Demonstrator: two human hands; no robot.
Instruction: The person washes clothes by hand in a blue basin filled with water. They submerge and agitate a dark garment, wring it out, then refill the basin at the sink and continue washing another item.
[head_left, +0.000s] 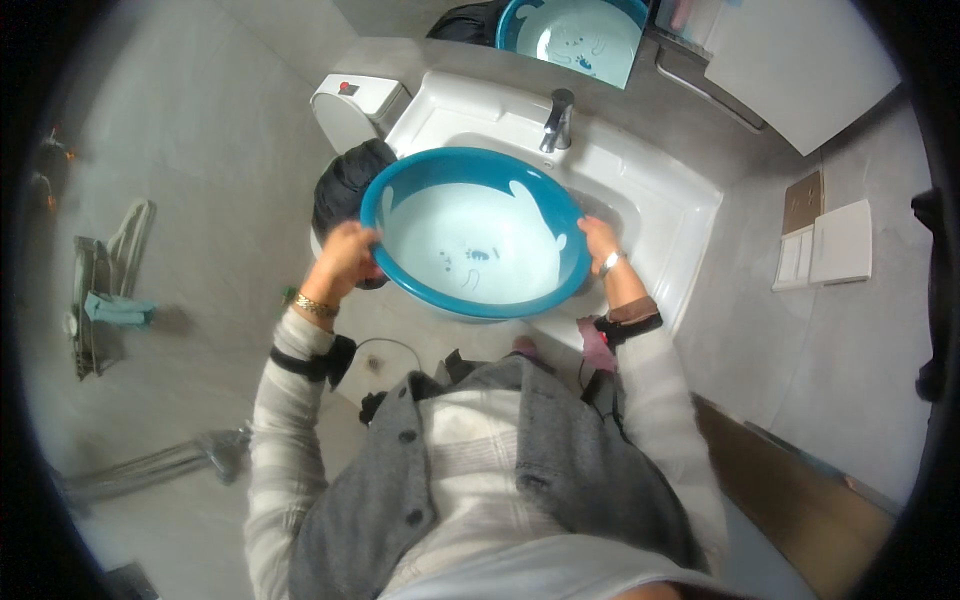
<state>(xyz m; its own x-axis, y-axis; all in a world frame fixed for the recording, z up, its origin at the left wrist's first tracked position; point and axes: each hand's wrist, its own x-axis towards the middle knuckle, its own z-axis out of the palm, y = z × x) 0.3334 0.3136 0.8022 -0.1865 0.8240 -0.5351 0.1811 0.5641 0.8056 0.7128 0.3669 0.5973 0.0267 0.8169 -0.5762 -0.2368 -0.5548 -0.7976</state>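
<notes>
A large round basin [470,215], teal at the rim and pale inside with a printed animal design, is held out in front of me between both hands. My left hand [348,254] grips its left rim, fingers wrapped over the edge. At the opposite rim, my right hand [602,243] closes on the side of the basin. Beneath and behind it lies the white washbasin [655,215], partly covered by the basin. A chrome tap [559,120] stands at the back of the washbasin. Whether the basin touches the washbasin I cannot tell.
Left of the washbasin stands a white lidded bin or tank [362,105] with a dark bundled cloth [350,185] beside it. A mirror [580,45] reflects the basin. A towel rack [115,300] is on the left wall; switch plates [825,240] are on the right wall.
</notes>
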